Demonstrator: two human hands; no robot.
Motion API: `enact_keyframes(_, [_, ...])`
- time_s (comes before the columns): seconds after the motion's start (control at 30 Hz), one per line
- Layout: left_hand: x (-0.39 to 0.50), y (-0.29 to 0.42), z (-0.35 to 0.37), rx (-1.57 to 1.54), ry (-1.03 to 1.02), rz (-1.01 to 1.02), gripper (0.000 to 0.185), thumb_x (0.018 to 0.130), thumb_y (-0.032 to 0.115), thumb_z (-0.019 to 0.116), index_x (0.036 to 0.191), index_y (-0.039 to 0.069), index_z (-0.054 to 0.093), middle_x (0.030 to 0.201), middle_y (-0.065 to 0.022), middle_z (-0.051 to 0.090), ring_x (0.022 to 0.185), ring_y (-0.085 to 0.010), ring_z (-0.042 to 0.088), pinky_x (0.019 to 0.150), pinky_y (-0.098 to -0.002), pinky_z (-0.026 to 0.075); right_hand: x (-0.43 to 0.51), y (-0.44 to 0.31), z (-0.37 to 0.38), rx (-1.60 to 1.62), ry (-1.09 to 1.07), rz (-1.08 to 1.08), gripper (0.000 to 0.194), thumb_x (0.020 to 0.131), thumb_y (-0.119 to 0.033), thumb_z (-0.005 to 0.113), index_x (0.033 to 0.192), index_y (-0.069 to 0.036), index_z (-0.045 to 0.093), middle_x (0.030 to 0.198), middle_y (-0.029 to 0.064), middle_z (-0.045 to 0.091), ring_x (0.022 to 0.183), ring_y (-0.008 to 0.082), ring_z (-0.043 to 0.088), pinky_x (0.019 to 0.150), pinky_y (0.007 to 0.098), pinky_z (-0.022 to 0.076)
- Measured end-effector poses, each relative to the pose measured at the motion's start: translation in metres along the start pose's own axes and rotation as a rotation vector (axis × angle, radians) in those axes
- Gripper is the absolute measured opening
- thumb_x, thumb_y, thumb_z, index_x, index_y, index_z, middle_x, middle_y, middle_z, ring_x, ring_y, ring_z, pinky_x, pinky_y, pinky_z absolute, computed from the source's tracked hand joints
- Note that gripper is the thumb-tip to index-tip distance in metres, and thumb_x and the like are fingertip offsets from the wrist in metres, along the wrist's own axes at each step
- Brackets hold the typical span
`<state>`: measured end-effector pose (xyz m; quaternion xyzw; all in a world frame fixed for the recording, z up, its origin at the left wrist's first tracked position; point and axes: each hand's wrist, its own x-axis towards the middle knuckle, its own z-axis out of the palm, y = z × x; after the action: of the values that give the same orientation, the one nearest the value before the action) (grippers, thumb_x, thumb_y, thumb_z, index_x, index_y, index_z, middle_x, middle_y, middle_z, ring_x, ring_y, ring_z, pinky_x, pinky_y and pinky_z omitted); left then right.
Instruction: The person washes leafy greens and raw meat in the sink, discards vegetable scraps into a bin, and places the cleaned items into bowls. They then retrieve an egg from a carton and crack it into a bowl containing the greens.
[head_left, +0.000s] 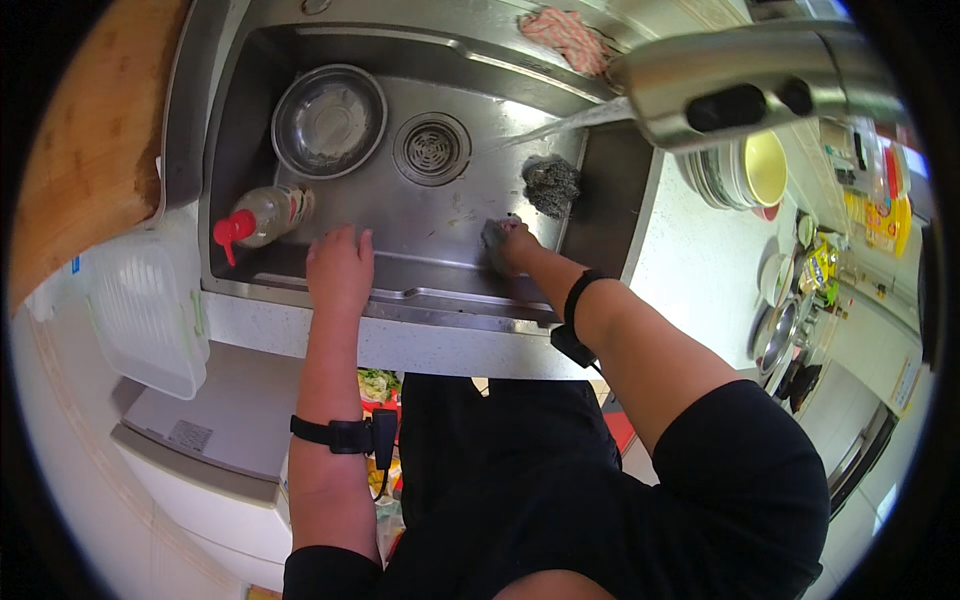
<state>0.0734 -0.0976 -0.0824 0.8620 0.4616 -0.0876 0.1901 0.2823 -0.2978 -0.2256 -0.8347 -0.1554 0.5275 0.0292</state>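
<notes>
My left hand is over the front side of a stainless steel sink, fingers pointing into it and thumb a little apart. Nothing shows in it. Just left of it, a clear bottle with a red cap leans in the sink's corner. My right hand grips a greyish scrubbing pad or cloth low by the front wall; its exact kind is unclear. Beyond that hand lies a steel wool scourer. A round metal bowl rests at the back left, beside the drain strainer.
A metal faucet reaches in from the right, with water running from it. A pink striped cloth lies on the back ledge. Stacked bowls stand on the right counter. At left are a translucent plastic basket and a wooden board.
</notes>
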Motion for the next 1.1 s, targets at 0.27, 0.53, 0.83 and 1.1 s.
enact_keyframes(0.27, [-0.007, 0.0, 0.004, -0.199, 0.191, -0.018, 0.018, 0.086, 0.024, 0.052, 0.088, 0.009, 0.063, 0.084, -0.009, 0.063, 0.078, -0.029, 0.061, 0.066, -0.0399, 0.049, 0.046, -0.09, -0.02, 0.977, -0.051, -0.111, 0.063, 0.076, -0.012, 0.068, 0.127, -0.008, 0.031, 0.117, 0.0176, 0.049, 0.086, 0.0349, 0.06, 0.063, 0.0471, 0.057])
enact_keyframes(0.53, [-0.006, 0.001, 0.002, -0.235, 0.242, 0.006, 0.016, 0.085, 0.022, 0.054, 0.088, 0.009, 0.063, 0.087, -0.007, 0.063, 0.078, -0.0272, 0.061, 0.065, -0.0381, 0.05, -0.021, -0.008, -0.035, -0.547, -0.125, -0.698, 0.043, 0.073, -0.016, 0.063, 0.115, -0.015, 0.051, 0.114, 0.0171, 0.052, 0.102, 0.0367, 0.055, 0.084, 0.0408, 0.0462])
enact_keyframes(0.83, [-0.005, -0.001, 0.006, -0.238, 0.251, 0.027, 0.016, 0.085, 0.022, 0.055, 0.091, 0.01, 0.063, 0.087, -0.0062, 0.063, 0.076, -0.0278, 0.061, 0.064, -0.037, 0.049, 0.041, -0.089, 0.025, -0.85, 0.206, -1.07, 0.033, 0.085, -0.023, 0.049, 0.116, -0.011, 0.051, 0.115, 0.017, 0.048, 0.098, 0.0378, 0.056, 0.088, 0.0523, 0.041])
enact_keyframes(1.1, [-0.006, 0.002, 0.002, -0.249, 0.219, -0.001, 0.015, 0.085, 0.021, 0.054, 0.09, 0.009, 0.063, 0.088, -0.0057, 0.063, 0.081, -0.0263, 0.061, 0.066, -0.0366, 0.05, 0.0, -0.08, -0.074, -0.289, 0.368, -0.853, 0.046, 0.08, -0.016, 0.055, 0.124, -0.015, 0.042, 0.116, 0.0234, 0.046, 0.102, 0.0397, 0.054, 0.082, 0.0484, 0.0469])
